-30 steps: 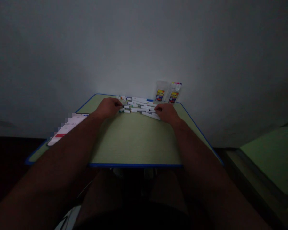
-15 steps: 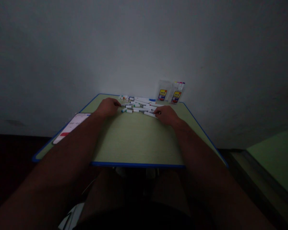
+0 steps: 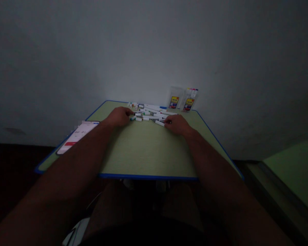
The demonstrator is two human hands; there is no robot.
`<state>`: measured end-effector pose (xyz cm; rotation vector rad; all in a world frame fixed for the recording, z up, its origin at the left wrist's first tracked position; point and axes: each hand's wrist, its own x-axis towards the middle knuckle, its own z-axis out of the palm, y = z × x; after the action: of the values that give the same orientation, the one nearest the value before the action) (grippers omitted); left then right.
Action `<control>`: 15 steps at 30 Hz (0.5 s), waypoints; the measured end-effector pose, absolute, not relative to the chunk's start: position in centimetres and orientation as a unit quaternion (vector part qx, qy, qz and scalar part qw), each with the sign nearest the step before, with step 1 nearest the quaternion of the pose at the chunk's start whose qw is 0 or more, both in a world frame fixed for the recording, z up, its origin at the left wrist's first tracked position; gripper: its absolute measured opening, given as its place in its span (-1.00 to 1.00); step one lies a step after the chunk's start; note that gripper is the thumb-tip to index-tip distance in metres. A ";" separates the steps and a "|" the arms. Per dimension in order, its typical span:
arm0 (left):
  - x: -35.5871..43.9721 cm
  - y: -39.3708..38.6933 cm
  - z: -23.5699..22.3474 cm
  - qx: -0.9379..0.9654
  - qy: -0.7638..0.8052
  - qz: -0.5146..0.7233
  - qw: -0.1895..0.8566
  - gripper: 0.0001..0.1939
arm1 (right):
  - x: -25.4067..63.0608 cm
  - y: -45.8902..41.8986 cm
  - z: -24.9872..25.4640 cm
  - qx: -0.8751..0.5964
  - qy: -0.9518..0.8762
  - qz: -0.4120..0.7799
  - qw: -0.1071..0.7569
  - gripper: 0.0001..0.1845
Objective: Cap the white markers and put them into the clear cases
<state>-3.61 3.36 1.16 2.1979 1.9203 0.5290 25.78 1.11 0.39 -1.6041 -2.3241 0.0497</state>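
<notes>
A loose pile of white markers (image 3: 150,114) with coloured caps lies at the far side of a green table (image 3: 146,150). My left hand (image 3: 119,117) rests at the pile's left end, its fingers curled and pinching a short marker (image 3: 132,118). My right hand (image 3: 178,123) sits at the pile's right end, fingers closed on the end of a white marker (image 3: 159,123) that lies on the table. The room is dim and small details are hard to see.
Two clear marker packs (image 3: 182,99) with yellow labels stand against the wall at the table's back right. A lit phone (image 3: 75,136) lies near the left edge. The table has a blue rim (image 3: 146,176). Another green surface (image 3: 295,171) is at the right.
Both hands have stayed at the pile and drawn slightly toward each other and toward me. The white marker at my right fingers shifted a little left. The camera view also moved slightly.
</notes>
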 end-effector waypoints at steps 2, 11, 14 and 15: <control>-3.6 3.5 1.0 0.741 0.641 0.175 0.100 -0.47 | 25.7 1.1 0.3 -0.558 -0.815 0.019 0.154 -0.75; -3.7 3.7 0.7 0.759 0.624 0.151 0.107 -0.46 | 25.7 1.1 0.4 -0.562 -0.814 0.030 0.141 -0.72; -3.8 3.8 0.6 0.758 0.626 0.160 0.090 -0.55 | 25.6 1.0 0.4 -0.562 -0.815 0.030 0.138 -0.72; -3.9 3.8 0.5 0.761 0.623 0.162 0.081 -0.60 | 25.6 0.9 0.4 -0.562 -0.815 0.028 0.137 -0.72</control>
<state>-3.85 3.84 0.52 2.2741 1.8633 0.4843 25.60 0.93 0.39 -1.6260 -2.3604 0.0805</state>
